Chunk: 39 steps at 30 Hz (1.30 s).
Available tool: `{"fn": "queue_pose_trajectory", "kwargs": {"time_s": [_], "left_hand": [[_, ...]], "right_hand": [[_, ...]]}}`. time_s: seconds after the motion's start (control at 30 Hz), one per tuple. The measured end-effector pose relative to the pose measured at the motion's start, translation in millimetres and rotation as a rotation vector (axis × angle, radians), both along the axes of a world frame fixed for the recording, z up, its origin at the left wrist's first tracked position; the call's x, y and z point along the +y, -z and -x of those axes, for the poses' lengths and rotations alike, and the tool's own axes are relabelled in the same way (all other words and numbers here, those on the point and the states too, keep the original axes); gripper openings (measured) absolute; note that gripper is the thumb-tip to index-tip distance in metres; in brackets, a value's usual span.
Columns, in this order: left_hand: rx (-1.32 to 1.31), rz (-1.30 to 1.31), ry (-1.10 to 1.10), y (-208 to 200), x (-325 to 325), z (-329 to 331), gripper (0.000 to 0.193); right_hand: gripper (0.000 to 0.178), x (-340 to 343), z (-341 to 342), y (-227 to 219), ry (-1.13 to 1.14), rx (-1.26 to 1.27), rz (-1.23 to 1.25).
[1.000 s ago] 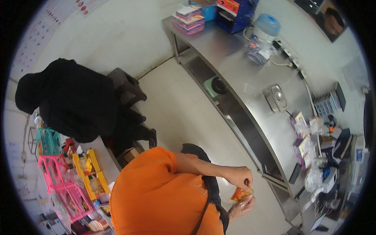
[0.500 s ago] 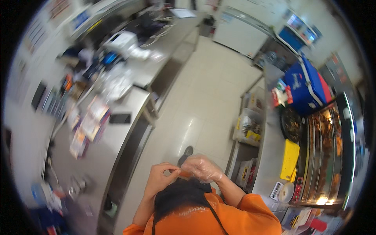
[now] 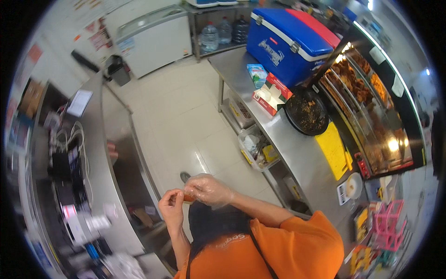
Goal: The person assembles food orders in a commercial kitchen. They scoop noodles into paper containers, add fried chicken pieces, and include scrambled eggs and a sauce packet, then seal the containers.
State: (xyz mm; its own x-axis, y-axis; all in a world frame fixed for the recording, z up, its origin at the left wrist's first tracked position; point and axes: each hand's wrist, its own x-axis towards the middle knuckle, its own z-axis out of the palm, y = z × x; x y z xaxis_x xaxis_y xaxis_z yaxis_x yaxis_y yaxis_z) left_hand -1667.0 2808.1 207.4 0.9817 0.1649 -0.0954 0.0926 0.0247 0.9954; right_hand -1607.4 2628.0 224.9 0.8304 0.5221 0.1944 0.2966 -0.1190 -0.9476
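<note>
Both my hands are close together in front of my dark apron (image 3: 214, 221). My left hand (image 3: 171, 208) is bare, its thumb and fingertips pinched together. A clear, loose plastic glove covers my right hand (image 3: 210, 189), whose fingers are curled in and meet the left fingertips. Between them shows a small orange-brown piece (image 3: 189, 197), mostly hidden by the fingers; its exact kind I cannot make out.
On my right, a steel counter (image 3: 288, 132) carries a blue cooler box (image 3: 288, 46), a black round pan (image 3: 306, 111), a yellow cutting board (image 3: 332, 149) and a lit food display case (image 3: 371, 111). Another steel counter (image 3: 100, 176) runs along my left. A white chest freezer (image 3: 155, 44) stands ahead.
My view has swung to the right, bringing the cooler and display case nearer the middle. Both hands stay together at the small piece.
</note>
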Motion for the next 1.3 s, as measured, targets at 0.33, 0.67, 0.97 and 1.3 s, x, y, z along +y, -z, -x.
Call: {"fn": "queue_pose_trajectory", "kwargs": {"time_s": [0.33,0.67,0.97,1.3], "left_hand": [[-0.328,-0.427,0.804,-23,0,-417,0.012],[-0.517,-0.491,1.256,5,-99,-802,0.006],[-0.315,-0.542,1.053,-23,-194,-1106,0.006],[0.156,0.085,1.558,7,-471,-1447,0.019]], "right_hand": [[0.021,-22,-304,-6,0.386,-0.032,0.081],[0.016,-79,-601,13,0.919,0.286,0.077],[0.013,-198,-932,25,0.827,-0.068,0.117],[0.025,-385,-1199,14,1.518,0.161,-0.193]]}}
